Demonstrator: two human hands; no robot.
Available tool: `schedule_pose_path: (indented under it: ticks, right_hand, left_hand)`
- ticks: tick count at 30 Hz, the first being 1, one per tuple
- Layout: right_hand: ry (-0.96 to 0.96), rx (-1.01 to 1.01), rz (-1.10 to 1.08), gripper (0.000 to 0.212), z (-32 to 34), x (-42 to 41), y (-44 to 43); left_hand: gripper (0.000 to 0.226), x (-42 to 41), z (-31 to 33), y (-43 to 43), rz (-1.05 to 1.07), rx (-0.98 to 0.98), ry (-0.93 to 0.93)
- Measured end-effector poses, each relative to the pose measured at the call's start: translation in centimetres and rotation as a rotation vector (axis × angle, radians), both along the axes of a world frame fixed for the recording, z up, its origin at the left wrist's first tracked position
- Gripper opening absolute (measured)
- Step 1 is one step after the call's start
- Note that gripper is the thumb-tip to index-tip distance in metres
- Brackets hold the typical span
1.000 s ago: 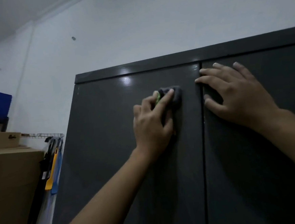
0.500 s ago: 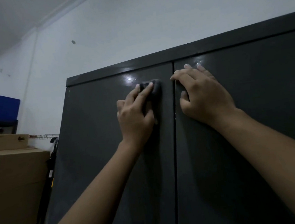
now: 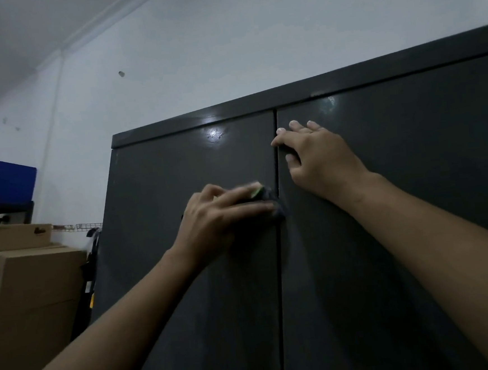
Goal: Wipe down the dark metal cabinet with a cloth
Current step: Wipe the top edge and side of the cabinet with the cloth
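Note:
The dark metal cabinet [image 3: 396,172] with two shut doors fills the right and middle of the view. My left hand [image 3: 216,216] presses a small dark cloth [image 3: 276,205] with a green edge against the left door, right beside the centre seam. Most of the cloth is hidden under my fingers. My right hand [image 3: 316,158] rests on the right door higher up, with its fingertips at the seam near the top edge.
Stacked cardboard boxes [image 3: 29,295] stand left of the cabinet, with a blue binder [image 3: 9,181] on a dark shelf behind them. Dark straps with a yellow tag [image 3: 91,284] hang between boxes and cabinet. A white wall rises behind.
My left hand has slid the cloth down the left door from near the top edge. My right hand stays at the seam. The view has shifted.

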State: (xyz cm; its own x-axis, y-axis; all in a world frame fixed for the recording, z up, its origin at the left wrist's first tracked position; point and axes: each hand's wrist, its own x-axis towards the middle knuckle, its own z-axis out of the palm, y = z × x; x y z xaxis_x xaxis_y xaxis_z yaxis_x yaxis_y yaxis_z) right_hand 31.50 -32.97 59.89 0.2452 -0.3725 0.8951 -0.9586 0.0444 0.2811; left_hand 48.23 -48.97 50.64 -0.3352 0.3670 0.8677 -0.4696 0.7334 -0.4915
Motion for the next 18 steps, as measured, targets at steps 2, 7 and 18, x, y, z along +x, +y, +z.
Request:
schedule_pose_path:
  ticks: [2, 7, 18]
  right_hand:
    - [-0.001, 0.003, -0.002, 0.040, -0.1, 0.1, 0.1]
    - [-0.002, -0.007, -0.045, 0.046, -0.6, 0.5, 0.0]
    - [-0.109, -0.092, -0.110, 0.053, -2.6, 2.6, -2.4]
  left_hand:
    - [0.063, -1.0, 2.0, 0.4, -0.009, 0.173, 0.154]
    - [0.074, -2.3, 5.8, 0.8, 0.048, 0.348, 0.346]
    - [0.085, 0.4, 12.3, -2.2, 0.034, 0.623, 0.483]
